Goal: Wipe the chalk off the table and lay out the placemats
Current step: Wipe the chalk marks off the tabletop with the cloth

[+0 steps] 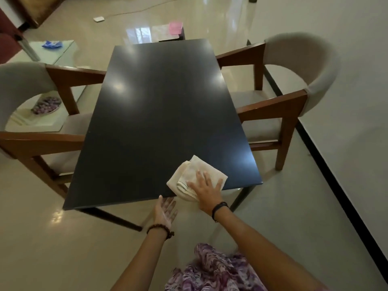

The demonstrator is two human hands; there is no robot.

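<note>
The right hand (pixel 206 191) is pressing flat-fingered on the cloth (pixel 195 177) at the tabletop's (pixel 163 106) near edge, directly above the left hand (pixel 165 211), which is waiting open, palm up, below that edge.

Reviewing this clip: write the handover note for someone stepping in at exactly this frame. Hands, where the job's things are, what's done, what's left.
Right hand: flat, fingers spread, pressing the folded cream cloth at the near edge of the dark rectangular table.
Left hand: open, palm up, just below that edge beside the cloth, holding nothing.
Done: no chalk shows on the visible tabletop; under the cloth is hidden.
Left: finish the near edge, then lay the placemats. None are on the table. A pink flat item lies on a small stand beyond the far end; I cannot tell whether it is a placemat.
</note>
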